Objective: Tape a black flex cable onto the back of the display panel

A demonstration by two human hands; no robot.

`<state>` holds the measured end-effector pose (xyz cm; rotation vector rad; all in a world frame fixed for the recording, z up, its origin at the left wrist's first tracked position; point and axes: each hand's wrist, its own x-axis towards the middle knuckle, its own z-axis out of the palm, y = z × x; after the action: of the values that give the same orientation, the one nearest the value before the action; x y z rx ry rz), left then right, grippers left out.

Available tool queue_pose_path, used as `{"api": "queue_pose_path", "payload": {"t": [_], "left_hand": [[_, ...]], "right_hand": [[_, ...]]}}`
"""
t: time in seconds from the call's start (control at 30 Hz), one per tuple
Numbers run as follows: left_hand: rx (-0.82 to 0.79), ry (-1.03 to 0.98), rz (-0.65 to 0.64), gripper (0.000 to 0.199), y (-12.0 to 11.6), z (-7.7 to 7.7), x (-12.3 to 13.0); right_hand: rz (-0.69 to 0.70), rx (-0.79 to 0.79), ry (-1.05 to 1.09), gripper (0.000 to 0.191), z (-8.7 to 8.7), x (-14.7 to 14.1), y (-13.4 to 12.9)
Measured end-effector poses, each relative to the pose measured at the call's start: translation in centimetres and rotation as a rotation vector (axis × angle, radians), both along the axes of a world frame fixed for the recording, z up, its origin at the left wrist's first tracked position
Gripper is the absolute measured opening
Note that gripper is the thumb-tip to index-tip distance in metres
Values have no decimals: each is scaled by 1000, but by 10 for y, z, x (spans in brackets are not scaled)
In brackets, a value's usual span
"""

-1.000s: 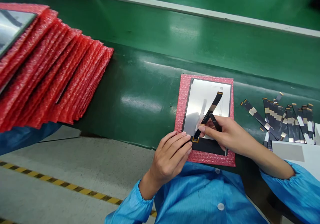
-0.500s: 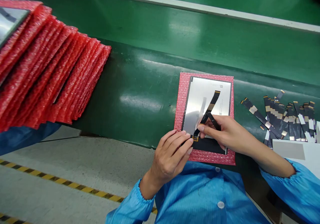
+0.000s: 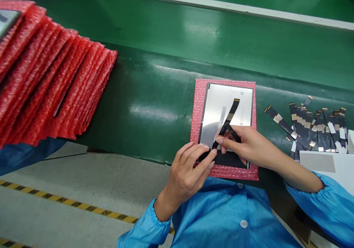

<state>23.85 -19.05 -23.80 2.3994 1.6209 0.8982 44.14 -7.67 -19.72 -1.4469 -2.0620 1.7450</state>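
A silver display panel [image 3: 215,109] lies on a red bubble-wrap sheet [image 3: 197,104] at the near edge of the green bench. A black flex cable [image 3: 231,111] with gold contacts runs slantwise across the panel. My right hand [image 3: 249,146] pinches the cable's lower part and also grips a thin black tool [image 3: 233,133]. My left hand [image 3: 186,172] rests its fingertips on the panel's lower left corner, beside the cable's lower end. The connector under my fingers is hidden.
A fanned stack of red bubble-wrap sleeves [image 3: 52,82] with panels fills the left. Several loose black flex cables [image 3: 309,128] lie at the right, beside a white box [image 3: 332,165]. A green conveyor [image 3: 210,41] runs behind. Grey floor with yellow-black tape [image 3: 69,202] lies below.
My right hand has slid slightly left along the cable and my left fingertips have closed in on the cable's lower end. The view has drifted a little to the right.
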Motion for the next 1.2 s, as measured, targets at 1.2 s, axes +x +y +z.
{"api": "queue_pose_path", "payload": {"t": [1.2], "left_hand": [[137, 201, 52, 46, -16, -23, 4]], "right_hand": [[-234, 521, 51, 19, 69, 16, -8]]}}
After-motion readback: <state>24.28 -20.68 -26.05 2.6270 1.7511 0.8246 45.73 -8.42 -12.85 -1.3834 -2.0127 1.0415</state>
